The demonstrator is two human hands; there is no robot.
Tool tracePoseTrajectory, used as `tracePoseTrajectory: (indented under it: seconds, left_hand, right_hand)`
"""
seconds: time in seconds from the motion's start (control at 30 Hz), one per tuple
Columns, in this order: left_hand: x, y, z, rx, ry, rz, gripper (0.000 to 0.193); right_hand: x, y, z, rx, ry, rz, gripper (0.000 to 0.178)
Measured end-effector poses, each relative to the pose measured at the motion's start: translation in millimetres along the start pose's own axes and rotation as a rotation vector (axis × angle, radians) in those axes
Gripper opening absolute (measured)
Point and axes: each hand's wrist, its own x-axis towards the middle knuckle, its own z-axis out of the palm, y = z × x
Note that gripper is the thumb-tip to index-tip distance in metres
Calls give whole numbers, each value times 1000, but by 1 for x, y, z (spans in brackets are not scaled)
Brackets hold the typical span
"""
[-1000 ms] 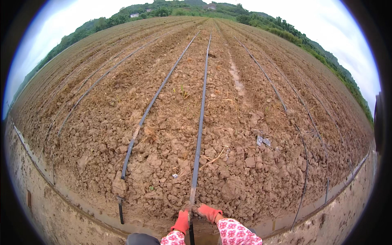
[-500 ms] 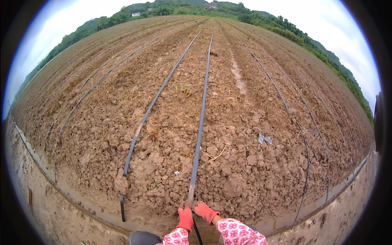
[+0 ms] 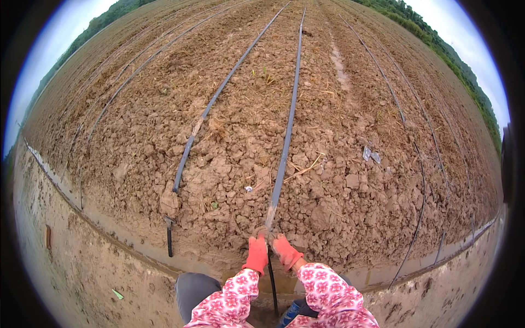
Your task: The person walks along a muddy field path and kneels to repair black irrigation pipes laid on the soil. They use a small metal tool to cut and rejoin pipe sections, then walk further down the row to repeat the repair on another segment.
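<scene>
A grey flat hose (image 3: 283, 158) is held at its muddied near end by two gloved hands at the edge of a ploughed field (image 3: 328, 208), where a black tube (image 3: 273, 287) is seen dropping from between the wrists toward a wet ditch (image 3: 145, 250). Compared with a second ago, the view is tipped farther down: the distant hills ahead are cut from the top, and more of the pink-patterned sleeves (image 3: 328, 290), a grey-clad knee (image 3: 194, 290) and the black tube is brought into sight. The hose end is kept between the hands throughout, so the work at the join is judged to be still in progress, with little altered but the viewpoint. The fingers of the left hand (image 3: 257, 253) and the right hand (image 3: 286, 251) are drawn close together around the hose end; whether they are clamped tight, and whether hose and tube are joined beneath them, cannot be told. To the left, a second hose (image 3: 184, 162) is laid on the clods, its end apart from a short black tube (image 3: 169, 240). No brand, label or writing can be read on hoses, gloves or the clear scraps (image 3: 371, 155) at right.
</scene>
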Motion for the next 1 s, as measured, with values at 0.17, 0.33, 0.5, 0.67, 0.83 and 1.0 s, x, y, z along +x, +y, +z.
tracePoseTrajectory:
  seconds: [0.17, 0.33, 0.5, 0.67, 0.83, 1.0]
  left_hand:
    - [2, 12, -14, -406, 84, -15, 54]
    - [-2, 17, -30, -725, -9, -206, 54]
    - [-4, 4, -19, -1238, -68, -300, 51]
    - [21, -36, 27, -1785, -126, -167, 39]
    - [11, -34, 13, -750, -53, 82, 41]
    - [4, -44, 11, -232, 29, 135, 55]
  right_hand:
    - [-2, 4, 5, 41, 46, 207, 22]
    - [14, 12, -3, -131, 18, 137, 25]
    - [0, -43, -8, -218, -138, 76, 40]
    - [25, 8, -13, 2, -180, 96, 52]
    - [15, -11, -22, 78, -237, 151, 42]
    - [8, -17, -8, 129, -225, 83, 38]
